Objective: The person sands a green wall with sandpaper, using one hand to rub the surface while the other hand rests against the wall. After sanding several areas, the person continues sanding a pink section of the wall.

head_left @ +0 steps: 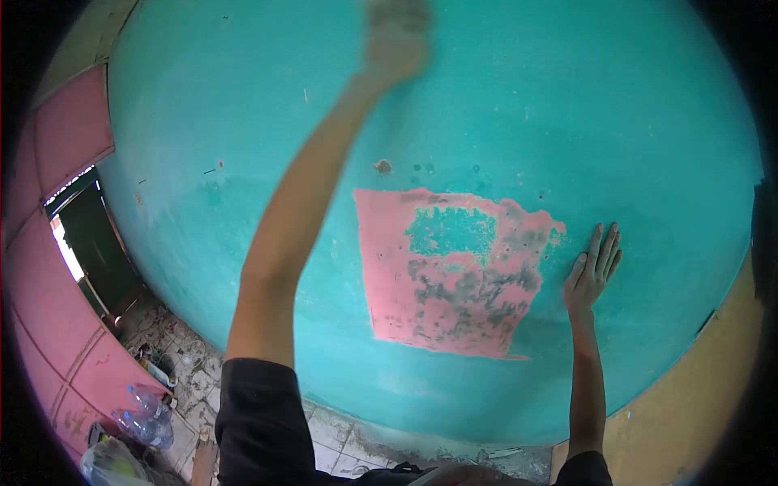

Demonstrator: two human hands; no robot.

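Both hands [594,271] on teal wall [243,121]

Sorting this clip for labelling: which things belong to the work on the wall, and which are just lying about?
In hand:
- teal painted wall
- pink bare patch
- right hand, flat on wall
- left hand, raised, blurred

Lying about:
- clear plastic bottles
- littered tile floor

Tiled floor [336,441] w/ water bottles [144,417], bag [109,463].

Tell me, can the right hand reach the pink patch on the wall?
Probably yes. The right hand lies flat on the teal wall just beside the pink patch, with nothing between them.
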